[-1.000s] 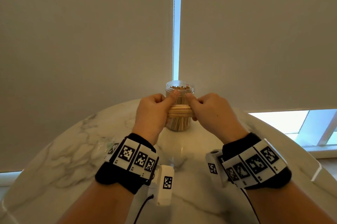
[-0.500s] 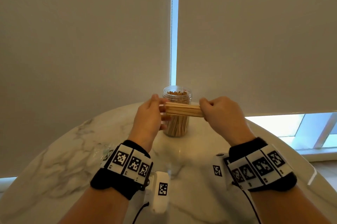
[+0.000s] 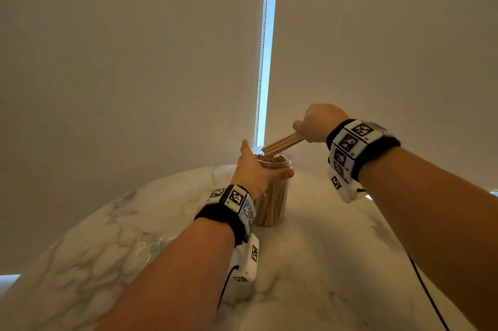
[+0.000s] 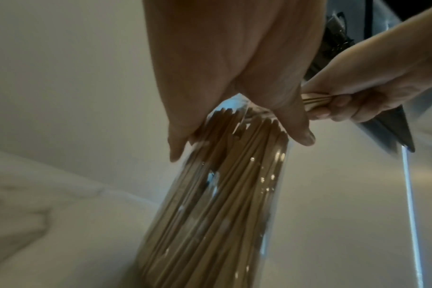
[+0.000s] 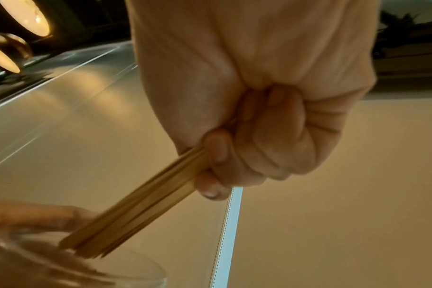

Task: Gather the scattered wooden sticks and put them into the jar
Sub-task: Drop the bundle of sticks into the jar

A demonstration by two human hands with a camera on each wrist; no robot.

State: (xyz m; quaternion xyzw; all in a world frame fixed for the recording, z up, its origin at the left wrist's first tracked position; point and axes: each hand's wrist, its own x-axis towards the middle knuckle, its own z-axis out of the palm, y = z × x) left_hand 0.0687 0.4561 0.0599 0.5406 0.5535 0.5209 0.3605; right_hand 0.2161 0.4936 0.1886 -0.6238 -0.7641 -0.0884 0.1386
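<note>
A clear jar (image 3: 272, 204) packed with upright wooden sticks stands on the marble table (image 3: 323, 263). My left hand (image 3: 256, 171) grips the jar near its rim, thumb on the near side and fingers round the far side; the left wrist view shows the jar (image 4: 217, 204) under my left hand (image 4: 234, 109). Above and to the right, my right hand (image 3: 314, 125) holds a bundle of sticks (image 3: 281, 144) slanting down-left, its lower ends just over the jar's mouth. The right wrist view shows the bundle (image 5: 141, 208) in my right hand (image 5: 225, 155), tips at the jar rim (image 5: 126, 272).
Closed roller blinds hang behind the table, with a bright slit and a bead chain (image 3: 260, 61) between them. A crumpled clear plastic wrap (image 3: 151, 245) lies on the table at the left. The table's round edge curves close behind the jar.
My left hand let go of the bundle and took hold of the jar. My right hand rose and tilted the bundle from level to slanting down into the jar's mouth.
</note>
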